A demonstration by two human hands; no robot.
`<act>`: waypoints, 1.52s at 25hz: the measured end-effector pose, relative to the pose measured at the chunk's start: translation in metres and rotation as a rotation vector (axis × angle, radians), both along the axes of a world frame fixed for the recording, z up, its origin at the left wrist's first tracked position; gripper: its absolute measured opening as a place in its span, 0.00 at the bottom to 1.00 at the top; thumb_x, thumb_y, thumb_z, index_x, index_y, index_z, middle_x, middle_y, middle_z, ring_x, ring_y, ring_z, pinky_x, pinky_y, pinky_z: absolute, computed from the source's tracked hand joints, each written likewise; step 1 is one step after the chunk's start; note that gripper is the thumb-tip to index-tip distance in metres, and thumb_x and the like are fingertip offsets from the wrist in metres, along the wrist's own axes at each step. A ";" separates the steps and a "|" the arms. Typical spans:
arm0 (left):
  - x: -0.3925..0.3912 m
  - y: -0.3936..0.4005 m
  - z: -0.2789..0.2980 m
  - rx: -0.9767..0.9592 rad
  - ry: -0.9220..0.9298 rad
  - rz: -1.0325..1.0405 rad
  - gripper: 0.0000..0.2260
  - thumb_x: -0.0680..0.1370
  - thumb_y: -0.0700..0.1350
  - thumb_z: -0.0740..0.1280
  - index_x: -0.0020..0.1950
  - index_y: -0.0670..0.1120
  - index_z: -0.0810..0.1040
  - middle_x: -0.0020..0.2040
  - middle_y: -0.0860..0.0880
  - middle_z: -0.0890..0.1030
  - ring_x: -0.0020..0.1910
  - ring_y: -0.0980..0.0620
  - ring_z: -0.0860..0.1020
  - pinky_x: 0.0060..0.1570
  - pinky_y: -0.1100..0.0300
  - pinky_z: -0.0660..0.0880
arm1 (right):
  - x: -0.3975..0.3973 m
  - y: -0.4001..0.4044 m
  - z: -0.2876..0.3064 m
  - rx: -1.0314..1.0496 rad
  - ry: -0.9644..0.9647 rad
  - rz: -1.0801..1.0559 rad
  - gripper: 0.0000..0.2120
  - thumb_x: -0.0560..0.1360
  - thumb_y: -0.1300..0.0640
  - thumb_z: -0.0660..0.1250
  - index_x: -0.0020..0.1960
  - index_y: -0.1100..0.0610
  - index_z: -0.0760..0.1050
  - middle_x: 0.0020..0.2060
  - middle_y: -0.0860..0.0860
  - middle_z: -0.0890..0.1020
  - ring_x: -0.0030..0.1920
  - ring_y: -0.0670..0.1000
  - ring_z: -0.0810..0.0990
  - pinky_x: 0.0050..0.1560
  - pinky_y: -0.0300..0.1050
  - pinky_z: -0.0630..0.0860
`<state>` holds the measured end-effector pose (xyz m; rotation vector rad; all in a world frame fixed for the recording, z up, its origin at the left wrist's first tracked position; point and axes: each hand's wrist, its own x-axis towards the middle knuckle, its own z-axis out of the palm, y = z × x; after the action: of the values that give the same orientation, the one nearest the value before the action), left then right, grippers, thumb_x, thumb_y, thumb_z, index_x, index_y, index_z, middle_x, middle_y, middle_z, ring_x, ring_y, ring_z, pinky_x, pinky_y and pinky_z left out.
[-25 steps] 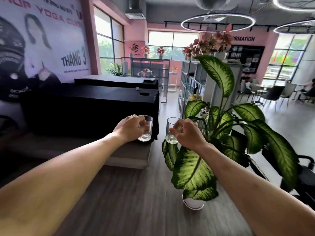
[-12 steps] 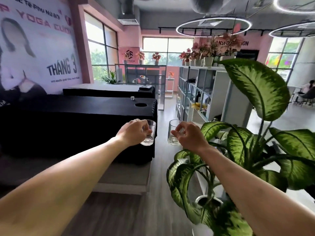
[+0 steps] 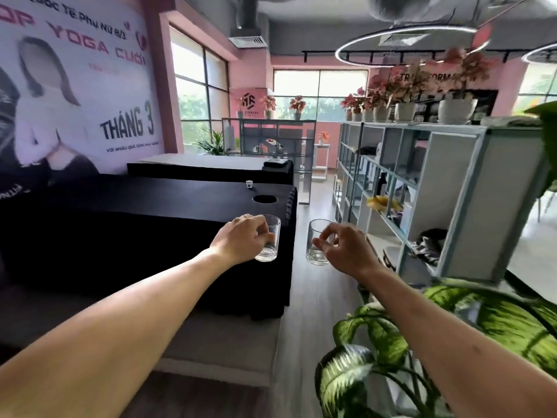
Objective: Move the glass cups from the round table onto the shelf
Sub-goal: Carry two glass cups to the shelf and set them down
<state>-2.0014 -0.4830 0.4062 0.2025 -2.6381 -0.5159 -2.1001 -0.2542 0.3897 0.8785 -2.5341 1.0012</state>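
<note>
the left hand [image 3: 241,239] wraps the left glass [image 3: 269,239] from its left side, upright, in the air before the black table [image 3: 150,224]. the right hand [image 3: 346,248] pinches the right glass [image 3: 316,242] from its right, near the shelf [image 3: 437,188].

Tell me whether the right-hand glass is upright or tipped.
Upright: the glass in the right hand has its rim up, thick base down.

Clear glossy glass cups [image 3: 269,240], matt black cloth table cover [image 3: 144,212].
</note>
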 end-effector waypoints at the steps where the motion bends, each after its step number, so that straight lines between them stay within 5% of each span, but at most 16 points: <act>1: -0.019 -0.011 0.000 0.000 -0.002 0.021 0.08 0.76 0.58 0.66 0.44 0.54 0.77 0.46 0.56 0.78 0.47 0.52 0.78 0.48 0.56 0.72 | -0.023 -0.012 0.001 -0.005 0.001 0.014 0.07 0.72 0.46 0.74 0.41 0.48 0.79 0.43 0.53 0.80 0.43 0.52 0.79 0.44 0.41 0.69; 14: -0.134 -0.191 0.003 0.067 0.010 0.368 0.07 0.77 0.56 0.67 0.44 0.54 0.77 0.48 0.52 0.80 0.47 0.52 0.80 0.51 0.54 0.75 | -0.208 -0.242 0.005 -0.022 -0.009 0.359 0.07 0.72 0.47 0.74 0.40 0.48 0.79 0.42 0.48 0.78 0.42 0.49 0.79 0.46 0.43 0.73; 32: -0.117 -0.570 0.007 0.055 0.022 0.717 0.07 0.77 0.56 0.67 0.43 0.54 0.77 0.44 0.54 0.80 0.43 0.55 0.79 0.48 0.54 0.78 | -0.241 -0.699 0.016 -0.056 -0.019 0.741 0.07 0.71 0.43 0.72 0.39 0.44 0.78 0.41 0.44 0.76 0.42 0.44 0.77 0.40 0.37 0.70; 38: -0.106 -0.698 0.004 0.012 -0.001 0.863 0.07 0.77 0.57 0.66 0.42 0.56 0.74 0.44 0.55 0.77 0.43 0.55 0.77 0.42 0.58 0.72 | -0.244 -0.854 0.016 -0.070 -0.029 0.912 0.08 0.71 0.43 0.72 0.36 0.43 0.76 0.41 0.43 0.76 0.41 0.43 0.77 0.42 0.39 0.71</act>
<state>-2.1075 -1.1806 0.4106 1.2539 -2.2421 -0.2222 -2.3439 -1.1079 0.4058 2.0783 -2.0588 1.3004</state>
